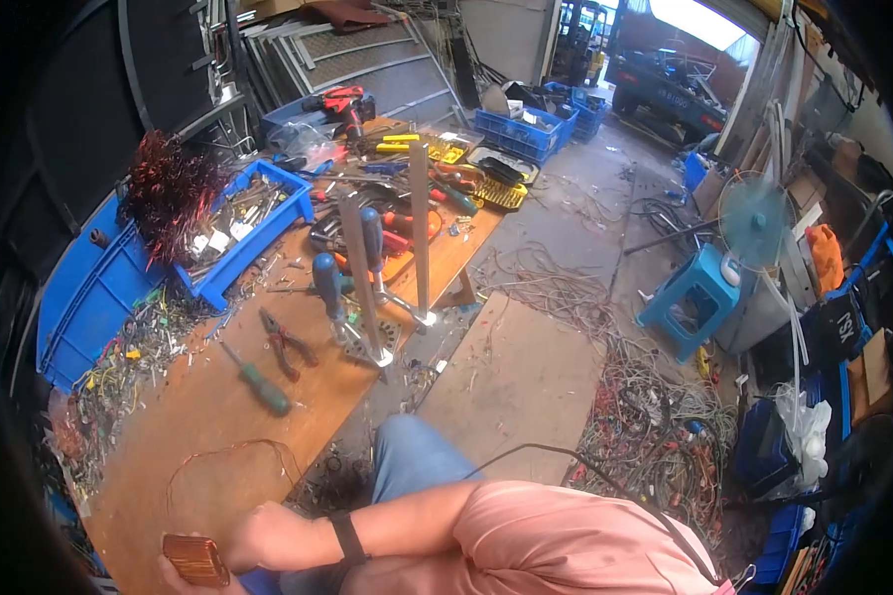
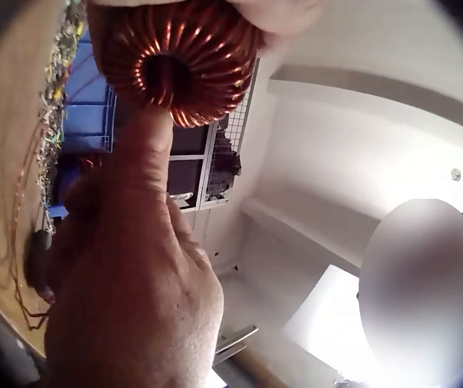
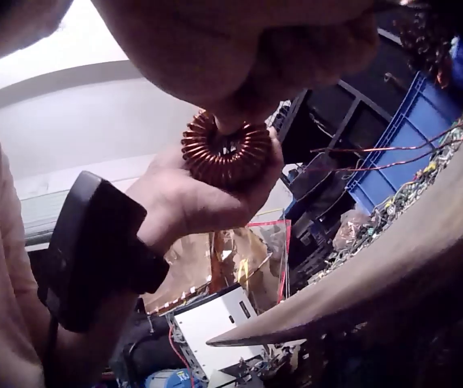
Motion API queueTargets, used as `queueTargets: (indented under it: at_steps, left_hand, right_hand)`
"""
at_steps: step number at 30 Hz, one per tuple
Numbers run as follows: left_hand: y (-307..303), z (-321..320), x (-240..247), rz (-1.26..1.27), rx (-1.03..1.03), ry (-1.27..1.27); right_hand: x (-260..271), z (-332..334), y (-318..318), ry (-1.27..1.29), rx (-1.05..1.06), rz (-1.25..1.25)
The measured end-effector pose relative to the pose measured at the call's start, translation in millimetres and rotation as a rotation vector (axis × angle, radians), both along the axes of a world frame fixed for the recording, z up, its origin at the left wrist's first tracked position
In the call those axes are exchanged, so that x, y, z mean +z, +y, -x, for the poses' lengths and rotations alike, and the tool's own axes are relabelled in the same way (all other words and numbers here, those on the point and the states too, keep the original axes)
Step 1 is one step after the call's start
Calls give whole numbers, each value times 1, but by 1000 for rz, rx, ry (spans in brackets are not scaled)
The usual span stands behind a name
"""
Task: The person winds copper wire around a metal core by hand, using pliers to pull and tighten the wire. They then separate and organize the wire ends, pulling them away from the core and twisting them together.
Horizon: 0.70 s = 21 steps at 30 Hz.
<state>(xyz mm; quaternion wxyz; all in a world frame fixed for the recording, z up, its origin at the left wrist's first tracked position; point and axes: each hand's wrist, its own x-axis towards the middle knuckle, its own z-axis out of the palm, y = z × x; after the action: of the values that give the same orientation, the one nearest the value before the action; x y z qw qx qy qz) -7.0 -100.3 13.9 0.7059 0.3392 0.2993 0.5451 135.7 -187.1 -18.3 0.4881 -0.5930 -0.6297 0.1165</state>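
Low at the left of the head view, my left hand (image 2: 134, 267) grasps the coil (image 1: 196, 561), thumb pressed on its ringed face just below the hole. It looks dense and rigid, so I expect it to feel heavy for its bulk; the wound copper may be smooth enough to slip, and its surface could scratch. The outer rim seems the best hold, leaving the hole free. My right hand (image 1: 268, 535) is right up against it, a fingertip at the hole in the right wrist view, but the hand itself hides the contact, and I cannot tell whether it pinches anything. Thin wires (image 3: 377, 150) trail at the right of that view; they look springy and easy to kink, and where they join the coil is hidden. The head view's lower edge cuts off part of my left hand, the left wrist view's upper edge the coil. Farther up the bench (image 1: 159, 446) lie a screwdriver (image 1: 263, 389) and pliers (image 1: 286, 347).
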Motion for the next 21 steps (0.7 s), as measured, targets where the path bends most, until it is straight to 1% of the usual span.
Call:
queueTargets:
  at_steps: [2,5,7,10,11,12,13,15,16,18,20,21]
  left_hand:
    - [0,1,-2,13,-11,-15]
    - [0,3,-7,50,-33,-36]
    - [-1,3,-8,59,-26,-65]
    - [0,6,-28,-329,121,164]
    - [5,8,-36,-356,202,296]
    - [3,0,-31,-372,284,431]
    - [0,-2,-24,-257,315,343]
    - [-10,-3,-4,-102,239,155]
    - [-8,0,-4,-68,125,47]
    - [-11,0,-2,-12,259,-10]
    - [-18,-6,8,48,308,-97]
    - [-19,-5,8,46,285,-121]
  right_hand:
    - [2,-4,2,-25,11,67]
    - [-3,-6,4,7,8,-66]
    - [0,-5,3,-17,6,-22]
    - [5,-6,2,-35,16,-37]
    - [8,-6,3,-36,22,-58]
    - [7,-9,4,-87,10,-63]
    - [4,-9,6,-124,16,-71]
    - [12,-4,3,-207,62,-103]
    - [20,-9,-2,-261,91,-135]
    - [29,-5,-3,-188,6,-147]
    - [41,-6,-5,-215,35,-168]
    - [37,-2,-3,-175,42,-147]
